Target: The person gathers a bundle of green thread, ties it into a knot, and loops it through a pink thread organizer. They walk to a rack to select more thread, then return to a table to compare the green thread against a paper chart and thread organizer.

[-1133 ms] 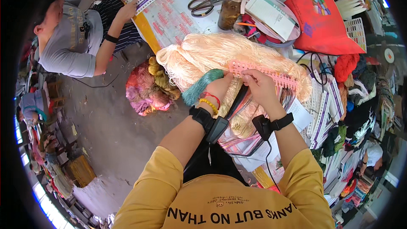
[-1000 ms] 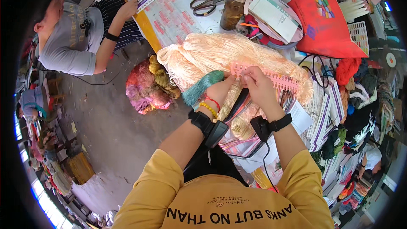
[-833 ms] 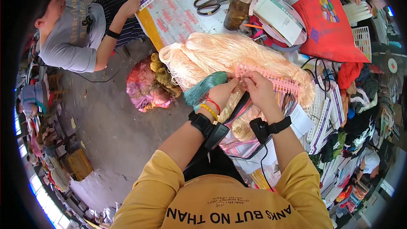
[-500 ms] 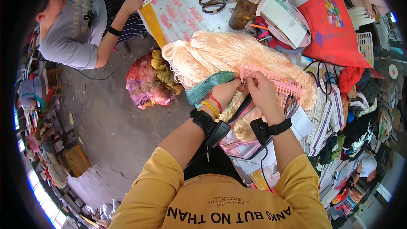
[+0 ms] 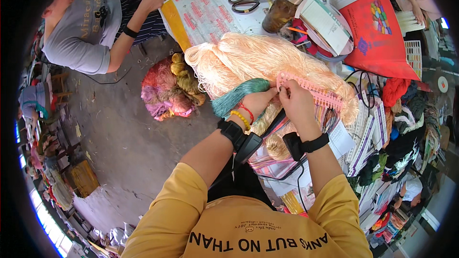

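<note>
My left hand (image 5: 259, 102) is closed round a bundle of teal thread (image 5: 237, 95), whose loose ends fan out to the left. Close beside it, my right hand (image 5: 297, 100) pinches at the left end of a pink strip with rows of holes (image 5: 315, 91); strands hang along its lower edge. Whether a thin strand lies between my fingertips is too small to tell. Beneath both hands spreads a large heap of glossy peach thread (image 5: 253, 55). Multicoloured strands (image 5: 325, 117) lie below the strip, near my right wrist.
Scissors (image 5: 251, 2), a lidded jar (image 5: 283, 9) and a red folder (image 5: 377, 43) occupy the far table. Reddish and olive skeins (image 5: 167, 91) hang by the table's left edge. A co-worker (image 5: 91, 28) handles a strip at far left. Yarn piles (image 5: 406, 134) crowd the right.
My right fingers have shifted slightly along the end of the pink strip, with the hand turned a little. My left hand still grips the teal bundle. The whole view has shifted slightly.
</note>
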### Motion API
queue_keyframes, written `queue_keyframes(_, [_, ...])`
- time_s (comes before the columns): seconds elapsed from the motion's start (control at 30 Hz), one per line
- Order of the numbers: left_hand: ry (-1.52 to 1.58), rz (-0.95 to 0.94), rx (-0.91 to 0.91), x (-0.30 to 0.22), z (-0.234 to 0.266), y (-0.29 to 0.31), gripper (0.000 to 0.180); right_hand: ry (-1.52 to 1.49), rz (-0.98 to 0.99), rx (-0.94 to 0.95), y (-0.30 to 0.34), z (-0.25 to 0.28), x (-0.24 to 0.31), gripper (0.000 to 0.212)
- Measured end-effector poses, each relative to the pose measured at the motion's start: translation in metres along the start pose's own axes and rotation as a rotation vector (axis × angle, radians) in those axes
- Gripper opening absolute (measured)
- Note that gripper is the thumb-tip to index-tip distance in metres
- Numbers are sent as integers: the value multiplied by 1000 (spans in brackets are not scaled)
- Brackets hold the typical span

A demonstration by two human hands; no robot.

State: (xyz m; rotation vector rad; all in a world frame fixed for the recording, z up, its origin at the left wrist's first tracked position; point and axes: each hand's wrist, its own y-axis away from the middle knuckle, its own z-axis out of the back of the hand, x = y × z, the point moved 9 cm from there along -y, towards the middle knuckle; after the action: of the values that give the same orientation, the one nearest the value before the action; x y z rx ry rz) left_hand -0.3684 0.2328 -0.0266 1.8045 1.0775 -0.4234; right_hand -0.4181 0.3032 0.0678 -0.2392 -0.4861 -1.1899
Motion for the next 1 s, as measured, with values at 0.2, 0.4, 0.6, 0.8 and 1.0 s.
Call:
queue_keyframes(0.2, [-186,20,-13,4,5,-3,22,-111,-23,32,0,-2,-4,15])
queue_keyframes(0.4, [-364,15,-134,-7,34,5,18,-340,-143,180,-2,-9,-23,19])
queue_keyframes(0.6, [336,63,-143,-7,45,23,13,-320,-187,275,1,-20,-33,19])
queue_keyframes(0.8, [796,85,2,-20,26,41,8,-363,-145,217,-1,-21,-33,16])
queue_keyframes(1.0, [729,135,310,-26,0,48,11,-355,-243,89,-1,-20,-39,18])
